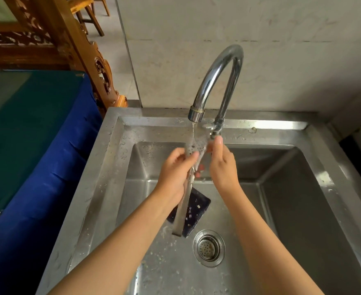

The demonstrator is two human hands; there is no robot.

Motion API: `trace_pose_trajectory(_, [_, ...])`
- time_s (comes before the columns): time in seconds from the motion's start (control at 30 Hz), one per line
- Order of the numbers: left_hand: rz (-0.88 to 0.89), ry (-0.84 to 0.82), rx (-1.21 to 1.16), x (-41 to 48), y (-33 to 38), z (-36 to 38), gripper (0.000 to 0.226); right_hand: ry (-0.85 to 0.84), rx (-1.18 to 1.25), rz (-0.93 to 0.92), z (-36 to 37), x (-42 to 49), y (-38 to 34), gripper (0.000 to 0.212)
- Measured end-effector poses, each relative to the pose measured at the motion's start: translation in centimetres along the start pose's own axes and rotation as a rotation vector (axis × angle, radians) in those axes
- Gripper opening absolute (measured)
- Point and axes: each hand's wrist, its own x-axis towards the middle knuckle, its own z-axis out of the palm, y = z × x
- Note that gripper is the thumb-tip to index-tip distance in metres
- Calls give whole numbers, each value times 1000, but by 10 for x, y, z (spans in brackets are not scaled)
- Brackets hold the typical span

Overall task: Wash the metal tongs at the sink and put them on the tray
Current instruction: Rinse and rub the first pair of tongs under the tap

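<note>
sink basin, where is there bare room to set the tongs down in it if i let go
The right half of the sink floor, between the drain strainer and the right wall, is bare. So is the near strip below the drain. The left-centre is crowded: a dark sponge lies there under the tongs, with both hands above it, left hand and right hand.

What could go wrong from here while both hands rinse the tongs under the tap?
The tongs are wet and held only near their upper end by the left hand and right hand, so they could slip into the sink onto the dark sponge. Water from the faucet strikes the perforated heads and may splash over the rim. No tray is in view, so carrying them off will likely drip.
</note>
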Motion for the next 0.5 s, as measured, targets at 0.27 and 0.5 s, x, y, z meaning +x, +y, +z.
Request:
trace_pose_trajectory(0.27, [14,99,-194,23,21,22,25,-281,112,57,5,-67,30,25])
trace_pose_trajectory(0.5, [60,46,-258,33,38,26,14,-224,192,161,14,-91,37,36])
